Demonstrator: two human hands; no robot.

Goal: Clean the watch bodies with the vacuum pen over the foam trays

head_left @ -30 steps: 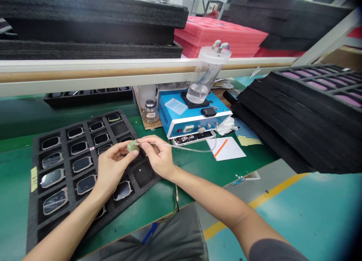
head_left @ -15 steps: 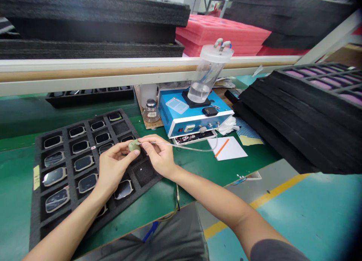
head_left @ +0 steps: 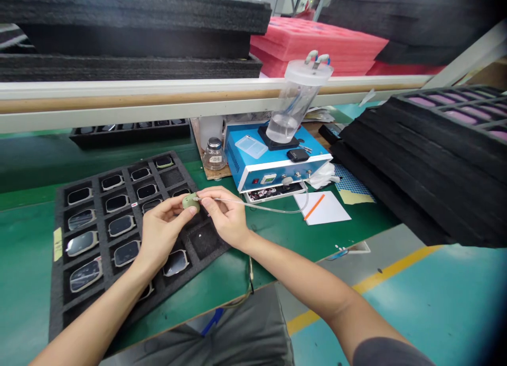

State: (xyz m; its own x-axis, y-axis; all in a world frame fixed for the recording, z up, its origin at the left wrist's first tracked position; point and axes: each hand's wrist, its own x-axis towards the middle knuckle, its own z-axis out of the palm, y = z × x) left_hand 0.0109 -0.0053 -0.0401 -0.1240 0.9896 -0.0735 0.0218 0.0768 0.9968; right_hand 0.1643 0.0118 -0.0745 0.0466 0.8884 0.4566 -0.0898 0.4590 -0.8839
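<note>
My left hand (head_left: 164,223) pinches a small green watch case (head_left: 190,201) between thumb and fingers, above a black foam tray (head_left: 103,218). Close against its right side, my right hand (head_left: 225,215) grips the end of a thin clear tube (head_left: 273,209). The tube's tip meets the case or comes very near it; the exact contact is too small to make out. Square watches, such as one dark-faced watch (head_left: 86,274), lie in the tray's compartments under and left of my hands. From my right hand the tube curves to the front of a blue dispensing machine (head_left: 253,170).
On the machine stands a clear cylinder (head_left: 291,107) part full of liquid. A glass bottle (head_left: 214,155) is left of it. White paper (head_left: 328,210) with an orange stick (head_left: 314,207) lies right. Black foam sheets (head_left: 380,155) are stacked at the right edge.
The whole view has shifted slightly, so things sit a little further right. Both hands keep the same hold on the watch case and the tube.
</note>
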